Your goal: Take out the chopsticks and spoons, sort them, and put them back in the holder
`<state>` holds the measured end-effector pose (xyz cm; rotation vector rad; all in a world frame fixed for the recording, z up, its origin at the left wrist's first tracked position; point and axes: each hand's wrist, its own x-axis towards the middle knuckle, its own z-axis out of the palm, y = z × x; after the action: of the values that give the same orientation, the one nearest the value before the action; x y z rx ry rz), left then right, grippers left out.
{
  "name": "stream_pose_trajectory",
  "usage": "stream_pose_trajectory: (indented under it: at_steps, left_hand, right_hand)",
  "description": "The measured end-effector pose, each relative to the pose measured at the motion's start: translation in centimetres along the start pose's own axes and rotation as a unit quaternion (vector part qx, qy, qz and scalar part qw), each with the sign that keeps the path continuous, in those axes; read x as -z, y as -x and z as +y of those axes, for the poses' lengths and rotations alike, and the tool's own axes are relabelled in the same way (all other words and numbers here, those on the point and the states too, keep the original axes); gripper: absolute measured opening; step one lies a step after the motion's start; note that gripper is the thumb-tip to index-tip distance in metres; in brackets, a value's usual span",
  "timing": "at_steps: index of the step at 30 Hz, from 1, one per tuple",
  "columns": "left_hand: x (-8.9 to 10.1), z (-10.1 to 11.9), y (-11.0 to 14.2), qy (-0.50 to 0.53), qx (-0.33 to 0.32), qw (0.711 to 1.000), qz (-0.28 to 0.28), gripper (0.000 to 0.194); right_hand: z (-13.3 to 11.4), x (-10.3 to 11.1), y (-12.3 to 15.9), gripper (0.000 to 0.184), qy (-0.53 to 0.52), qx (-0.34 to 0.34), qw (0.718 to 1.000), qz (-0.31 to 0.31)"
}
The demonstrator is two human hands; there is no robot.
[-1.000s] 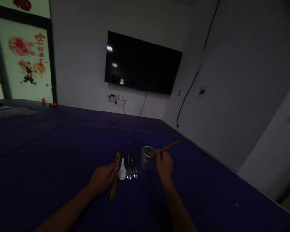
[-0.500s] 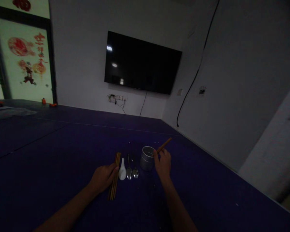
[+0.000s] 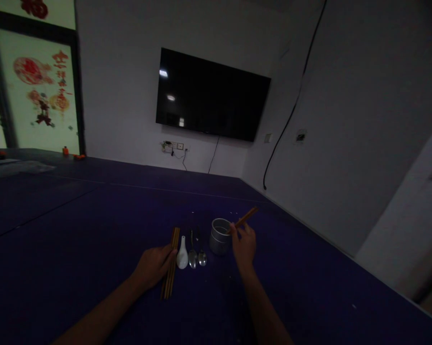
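My left hand (image 3: 154,265) is closed around a bundle of several wooden chopsticks (image 3: 170,278) lying on the dark blue table. Just right of the bundle are a white soup spoon (image 3: 182,258) and two metal spoons, a longer one (image 3: 192,258) and a smaller one (image 3: 202,258). A grey metal cup (image 3: 219,243) stands upright beside them. At its right rim, my right hand (image 3: 243,243) pinches chopsticks (image 3: 247,217); they slant, with the lower ends at the cup's mouth and the upper ends sticking out to the right. The lower tips are hidden.
The dark blue table (image 3: 93,230) reaches to the wall, where a black television (image 3: 212,96) hangs. A black cable (image 3: 287,122) runs down the right wall to the table edge. Small orange objects (image 3: 65,151) and a clear plastic sheet (image 3: 17,167) lie far left.
The chopsticks in my right hand have tilted slightly and their upper ends now show apart. My left hand and the spoons stay in place.
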<state>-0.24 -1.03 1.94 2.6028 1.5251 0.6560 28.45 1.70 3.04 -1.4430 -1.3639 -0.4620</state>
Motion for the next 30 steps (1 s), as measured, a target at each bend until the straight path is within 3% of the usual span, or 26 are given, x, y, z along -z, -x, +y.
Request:
stream_pose_trajectory:
  at_steps: [6,15,17,21,22,24,27,30]
  left_hand:
    - [0.3,0.0,-0.2,-0.005,0.008,1.000,-0.007,0.047]
    - [0.2,0.3,-0.1,-0.010,0.020,1.000,-0.002,0.046]
    - [0.4,0.3,-0.1,-0.016,0.035,0.999,0.003,0.046]
    - [0.9,0.7,-0.2,-0.034,0.062,0.997,-0.002,0.044]
    - [1.0,0.8,-0.2,-0.040,0.070,0.997,-0.009,0.043]
    - [1.1,0.9,-0.1,-0.056,0.089,0.994,-0.029,0.041]
    - [1.1,1.1,-0.1,-0.082,0.113,0.989,-0.057,0.037]
    - [1.1,1.2,0.0,-0.094,0.129,0.985,-0.070,0.038]
  right_hand:
    - [-0.2,-0.6,0.5,0.057,-0.071,-0.061,0.995,-0.031]
    - [-0.7,-0.6,1.0,0.059,-0.102,-0.088,0.991,-0.016]
    - [-1.1,-0.2,1.0,0.059,-0.102,-0.101,0.990,0.010]
    - [-2.3,0.9,1.2,0.049,-0.089,-0.116,0.977,0.158]
    - [-2.8,1.2,1.3,0.044,-0.091,-0.103,0.974,0.180]
    - [-3.8,1.6,1.8,0.039,-0.102,-0.053,0.979,0.167]
    - [-5.9,1.6,3.1,0.041,-0.121,0.065,0.987,0.090]
    - [-8.1,1.2,4.5,0.044,-0.090,0.196,0.976,0.012]
